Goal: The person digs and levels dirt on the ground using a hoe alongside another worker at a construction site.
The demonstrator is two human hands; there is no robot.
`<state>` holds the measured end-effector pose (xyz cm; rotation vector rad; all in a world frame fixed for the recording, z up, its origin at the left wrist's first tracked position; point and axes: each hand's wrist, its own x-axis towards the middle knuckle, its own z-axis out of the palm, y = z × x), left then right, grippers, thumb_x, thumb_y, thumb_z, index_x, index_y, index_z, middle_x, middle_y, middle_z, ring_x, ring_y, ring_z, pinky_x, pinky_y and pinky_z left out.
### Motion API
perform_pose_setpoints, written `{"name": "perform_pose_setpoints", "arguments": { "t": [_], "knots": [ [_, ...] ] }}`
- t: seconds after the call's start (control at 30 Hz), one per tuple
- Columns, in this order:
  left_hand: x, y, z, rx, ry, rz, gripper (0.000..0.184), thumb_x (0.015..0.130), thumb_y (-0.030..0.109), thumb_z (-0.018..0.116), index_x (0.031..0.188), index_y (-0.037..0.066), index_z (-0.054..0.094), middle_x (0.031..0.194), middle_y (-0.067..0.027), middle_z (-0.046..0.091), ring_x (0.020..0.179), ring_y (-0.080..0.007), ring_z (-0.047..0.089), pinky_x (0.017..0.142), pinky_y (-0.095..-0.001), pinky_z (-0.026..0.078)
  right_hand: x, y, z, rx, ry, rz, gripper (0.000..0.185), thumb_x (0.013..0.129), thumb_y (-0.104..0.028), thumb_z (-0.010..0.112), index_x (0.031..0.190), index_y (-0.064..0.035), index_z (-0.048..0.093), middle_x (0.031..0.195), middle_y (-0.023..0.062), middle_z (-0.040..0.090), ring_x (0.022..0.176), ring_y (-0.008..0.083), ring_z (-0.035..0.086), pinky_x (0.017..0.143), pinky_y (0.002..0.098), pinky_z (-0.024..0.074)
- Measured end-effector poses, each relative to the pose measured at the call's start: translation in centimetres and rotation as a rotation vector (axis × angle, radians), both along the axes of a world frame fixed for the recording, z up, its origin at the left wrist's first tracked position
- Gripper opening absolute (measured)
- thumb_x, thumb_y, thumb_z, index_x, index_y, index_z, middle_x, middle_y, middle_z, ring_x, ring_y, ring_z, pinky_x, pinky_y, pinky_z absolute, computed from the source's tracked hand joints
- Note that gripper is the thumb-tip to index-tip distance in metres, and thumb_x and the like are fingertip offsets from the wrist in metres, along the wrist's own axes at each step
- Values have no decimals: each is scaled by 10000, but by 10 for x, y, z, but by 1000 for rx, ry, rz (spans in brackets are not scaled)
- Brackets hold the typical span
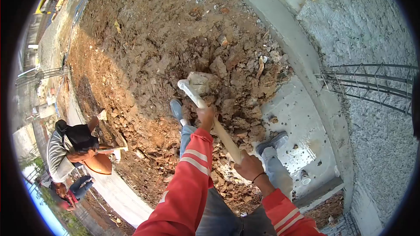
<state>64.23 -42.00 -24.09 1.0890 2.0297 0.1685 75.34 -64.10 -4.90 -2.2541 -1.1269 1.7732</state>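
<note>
A hoe (227,140) with a pale wooden handle runs from my right hand up to the upper left. Its broad, mud-coated blade (202,84) rests against the loose brown soil (175,52). My left hand (205,116) is closed round the handle nearer the blade. Lower down, close to the handle's end, my right hand (250,167) is wrapped round it, a dark band at the wrist. Both my feet, in grey shoes, stand either side of the handle, the left shoe (176,109) on the soil and the right shoe (272,143) on a wet concrete slab (295,122).
A concrete ledge (280,35) and rough wall (367,30) curve along the right, with a rebar cage (372,83) sticking out. At left, a co-worker (65,148) bends over the soil with a long-handled tool. Another person (70,196) is farther off.
</note>
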Motion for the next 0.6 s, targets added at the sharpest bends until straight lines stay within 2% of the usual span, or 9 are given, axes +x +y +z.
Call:
{"name": "perform_pose_setpoints", "arguments": {
  "t": [0.03, 0.07, 0.1, 0.23, 0.27, 0.33, 0.37, 0.47, 0.6],
  "knots": [
    [9, -31, -25, -119, 1, 138, 619, 736, 153, 689, 1257, -47, 424, 1053, -240, 630, 923, -355, 660, 797, -444, 538, 16, -34, 0, 24, 17, -15, 511, 775, -317, 705, 1122, -6, 495, 804, 242, 672, 781, 440, 665, 706, 515, 546],
    [37, -61, 8, 11, 60, 104, 610, 738, 176, 706, 1241, -27, 428, 1068, -253, 612, 860, -362, 657, 787, -448, 538, 38, -61, -4, 58, 21, -35, 505, 769, -315, 704, 1117, -11, 500, 798, 243, 670, 784, 443, 663, 697, 510, 547],
    [63, -84, 44, 12, 3, 177, 541, 761, 150, 700, 1200, -11, 427, 1008, -230, 604, 726, -321, 649, 676, -439, 554, 63, -80, 1, 51, -20, 17, 494, 762, -306, 707, 1111, -22, 503, 782, 236, 669, 764, 442, 664, 683, 509, 546],
    [85, -198, 33, -77, -458, 468, 290, 812, -3, 615, 1047, -2, 444, 742, -104, 551, 544, -209, 582, 442, -348, 491, 118, -167, 31, 7, -198, 176, 447, 744, -290, 718, 1081, -79, 514, 733, 197, 672, 673, 415, 666, 640, 518, 539],
    [96, -223, 39, -293, -724, 626, 186, 834, 14, 595, 966, 17, 464, 701, -86, 532, 549, -200, 557, 474, -347, 494, 128, -191, 34, -18, -260, 191, 437, 742, -289, 720, 1072, -91, 515, 722, 186, 672, 655, 406, 667, 635, 521, 538],
    [130, -270, 50, -629, -806, 795, 68, 864, 52, 546, 885, 58, 482, 693, -64, 473, 575, -219, 509, 551, -407, 509, 145, -241, 42, -133, -374, 211, 426, 720, -274, 729, 1044, -99, 516, 724, 179, 675, 661, 397, 672, 626, 518, 538],
    [137, -306, 21, -659, -881, 803, 60, 856, 75, 546, 861, 53, 490, 702, -74, 474, 576, -221, 496, 569, -409, 513, 153, -272, 39, -123, -384, 186, 421, 707, -269, 731, 1025, -97, 516, 719, 178, 672, 660, 402, 667, 626, 523, 536],
    [178, -334, 56, -643, -864, 764, 111, 827, 113, 603, 795, 57, 513, 640, -61, 496, 535, -205, 517, 541, -369, 495, 172, -336, 39, -103, -385, 119, 414, 685, -267, 735, 992, -92, 518, 706, 178, 661, 655, 412, 656, 625, 533, 528],
    [156, -275, 81, -544, -847, 664, 93, 829, 79, 611, 823, 34, 529, 654, -68, 529, 517, -199, 529, 501, -348, 485, 140, -300, 25, -85, -329, -8, 439, 656, -248, 742, 999, -75, 532, 682, 196, 638, 656, 435, 639, 602, 517, 527]
  ]
}}
